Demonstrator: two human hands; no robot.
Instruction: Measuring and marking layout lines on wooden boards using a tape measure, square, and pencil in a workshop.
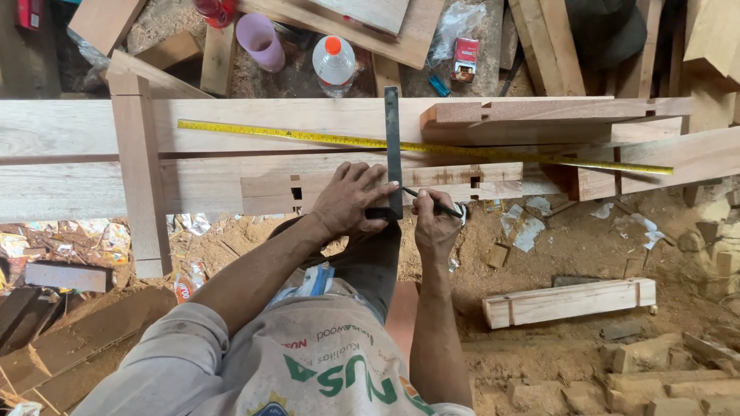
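My left hand (351, 199) presses the stock of a dark metal try square (393, 135) against a short notched wooden piece (270, 189) that lies on long planks. The square's blade runs up across the planks. Just right of the blade, my right hand (435, 223) grips a dark pencil (424, 196) with its tip at the blade's edge on the wood. A yellow tape measure blade (308, 135) is stretched diagonally across the planks, passing under the square.
A reddish rebated board (539, 114) lies on the planks at the right. Behind the planks stand a plastic bottle (334, 63) and a pink cup (260, 40). A short wooden block (566, 302) lies on the sawdust floor at the right, with scrap timber at the left.
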